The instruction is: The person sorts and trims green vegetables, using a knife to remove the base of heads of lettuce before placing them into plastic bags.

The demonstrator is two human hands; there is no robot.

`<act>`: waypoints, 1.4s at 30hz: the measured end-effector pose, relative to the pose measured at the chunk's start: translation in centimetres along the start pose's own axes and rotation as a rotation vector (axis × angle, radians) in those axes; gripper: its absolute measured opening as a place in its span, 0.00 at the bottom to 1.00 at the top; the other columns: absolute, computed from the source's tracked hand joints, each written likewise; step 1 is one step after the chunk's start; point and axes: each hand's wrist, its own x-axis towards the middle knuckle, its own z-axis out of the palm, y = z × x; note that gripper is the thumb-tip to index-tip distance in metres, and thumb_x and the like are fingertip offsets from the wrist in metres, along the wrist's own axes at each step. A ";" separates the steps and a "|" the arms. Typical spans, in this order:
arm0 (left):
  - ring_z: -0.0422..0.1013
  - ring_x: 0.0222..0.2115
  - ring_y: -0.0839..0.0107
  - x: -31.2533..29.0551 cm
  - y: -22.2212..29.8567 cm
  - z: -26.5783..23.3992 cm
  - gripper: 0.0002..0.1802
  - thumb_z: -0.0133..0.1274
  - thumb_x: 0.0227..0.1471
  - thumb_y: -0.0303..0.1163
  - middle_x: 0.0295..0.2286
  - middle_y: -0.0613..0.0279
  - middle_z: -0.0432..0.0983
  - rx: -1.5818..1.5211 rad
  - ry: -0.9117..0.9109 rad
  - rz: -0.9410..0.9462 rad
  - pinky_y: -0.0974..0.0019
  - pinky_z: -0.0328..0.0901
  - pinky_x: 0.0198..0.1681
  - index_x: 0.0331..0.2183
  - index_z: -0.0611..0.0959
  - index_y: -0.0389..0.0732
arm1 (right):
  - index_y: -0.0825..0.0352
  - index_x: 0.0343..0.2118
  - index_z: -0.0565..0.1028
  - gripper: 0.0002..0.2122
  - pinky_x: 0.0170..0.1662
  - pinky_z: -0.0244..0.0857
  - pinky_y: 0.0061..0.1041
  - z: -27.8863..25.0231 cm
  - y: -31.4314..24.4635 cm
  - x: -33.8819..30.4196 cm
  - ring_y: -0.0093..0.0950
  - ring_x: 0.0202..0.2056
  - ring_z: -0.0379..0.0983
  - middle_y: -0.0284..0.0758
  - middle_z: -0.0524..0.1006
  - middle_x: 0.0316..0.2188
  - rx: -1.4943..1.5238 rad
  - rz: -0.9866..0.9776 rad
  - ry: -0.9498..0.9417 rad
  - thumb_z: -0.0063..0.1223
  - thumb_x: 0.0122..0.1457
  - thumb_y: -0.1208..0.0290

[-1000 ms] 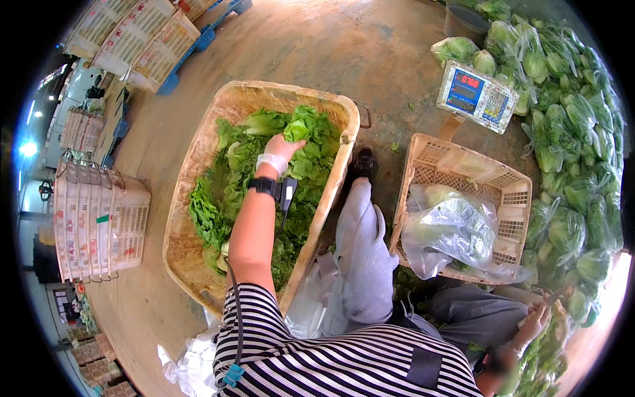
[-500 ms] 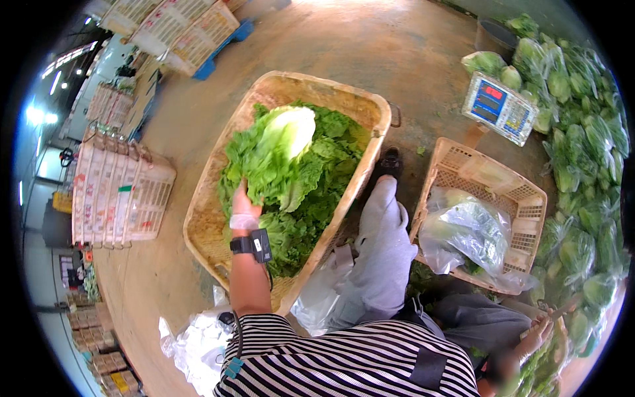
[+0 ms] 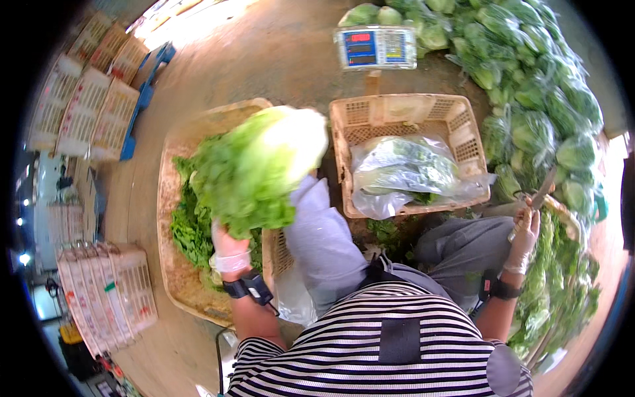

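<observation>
A: Two hands, both gloved. Left hand [image 3: 230,246] closed round the base of a lettuce head [image 3: 254,169], gripping from underneath, leaves fanned upward, held up clear above the woven basket [image 3: 173,142] of loose greens [image 3: 188,228].

B: Right?

A: Right hand [image 3: 526,235] wrapped shut round a knife [image 3: 539,193], blade pointing up and away, out by the right knee, well apart from the lettuce.

B: Tips for doing it well?

A: Judging only: keep grip low on the stem, not on soft leaves. Bring the stem end toward the knife side, turn the cut face up, keep fingertips behind the blade line. Let trimmings drop short of the plastic crate [image 3: 407,149] with the bagged greens [image 3: 403,165].

B: Surroundings?

A: Digital scale [image 3: 376,46] just past the crate, heap of bagged lettuces [image 3: 536,99] on the floor to the right, stacked white crates [image 3: 109,298] lower left.

B: Versus half a second back?

A: Lettuce higher and nearer the camera, now over the basket's near-right edge rather than mid-basket. View swung right, so knife hand now fully shown. One second back: left hand down among the greens, nothing lifted.
</observation>
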 end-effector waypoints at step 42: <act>0.53 0.56 0.58 -1.0 -29.2 26.8 0.44 0.61 0.31 0.50 0.52 0.58 0.61 1.924 -1.045 0.218 0.44 0.47 0.56 0.52 0.68 0.48 | 0.66 0.46 0.70 0.12 0.29 0.58 0.13 -3.3 -1.0 -1.1 0.14 0.24 0.62 0.27 0.70 0.25 0.094 0.046 0.073 0.42 0.61 0.69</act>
